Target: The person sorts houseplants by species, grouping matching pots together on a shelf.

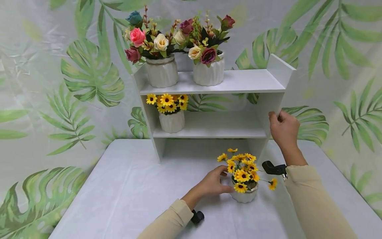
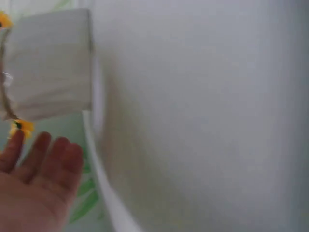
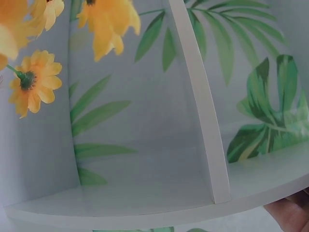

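Observation:
A white ribbed pot [image 1: 244, 196] of small yellow sunflowers [image 1: 242, 175] stands on the table in front of the shelf. My left hand [image 1: 213, 182] is at its left side, thumb and fingers spread around that side. In the left wrist view the fingers [image 2: 63, 164] are nearly straight, with a gap to the pot [image 2: 50, 67]. My right hand [image 1: 285, 127] grips the front edge of the right side panel of the white shelf [image 1: 209, 132], at middle-tier height. Only part of this hand [image 3: 295, 210] shows in the right wrist view, against the panel edge.
Two white pots of mixed roses, one left [image 1: 162, 73] and one right [image 1: 209, 71], stand on the top tier. Another sunflower pot [image 1: 172, 122] sits at the middle tier's left end. A white cloth covers the table [image 1: 119, 199]. Behind hangs a leaf-patterned curtain [image 1: 32, 83].

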Available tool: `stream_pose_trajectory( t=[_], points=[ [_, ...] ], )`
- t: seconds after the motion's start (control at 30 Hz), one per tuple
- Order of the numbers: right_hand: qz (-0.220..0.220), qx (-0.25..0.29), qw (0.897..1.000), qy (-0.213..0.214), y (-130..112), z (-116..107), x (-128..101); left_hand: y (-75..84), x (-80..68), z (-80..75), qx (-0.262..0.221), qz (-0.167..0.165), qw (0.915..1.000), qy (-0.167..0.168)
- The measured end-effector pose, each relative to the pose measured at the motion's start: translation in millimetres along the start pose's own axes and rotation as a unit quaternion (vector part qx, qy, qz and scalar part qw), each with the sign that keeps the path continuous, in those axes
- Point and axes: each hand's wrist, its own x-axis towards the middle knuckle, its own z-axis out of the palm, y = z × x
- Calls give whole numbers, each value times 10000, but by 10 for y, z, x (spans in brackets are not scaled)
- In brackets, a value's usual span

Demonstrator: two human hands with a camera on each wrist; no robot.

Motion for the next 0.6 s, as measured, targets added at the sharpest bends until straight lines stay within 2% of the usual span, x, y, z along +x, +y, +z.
stream_pose_trajectory(
  t=[0.13,0.27,0.5,0.6],
  points=[
    [71,24,10000,-59,-7,-3,0,-22,107,-20,-440,-171,9979,-443],
    [164,24,9998,-72,1,-1,12,-24,193,-68,-574,-235,9941,-890],
    [-1,-36,10000,69,14,-1,2,27,322,2,-917,440,9812,-1643],
    [-112,49,9999,92,4,15,-7,28,347,53,-839,543,9790,-1775]
  ],
)
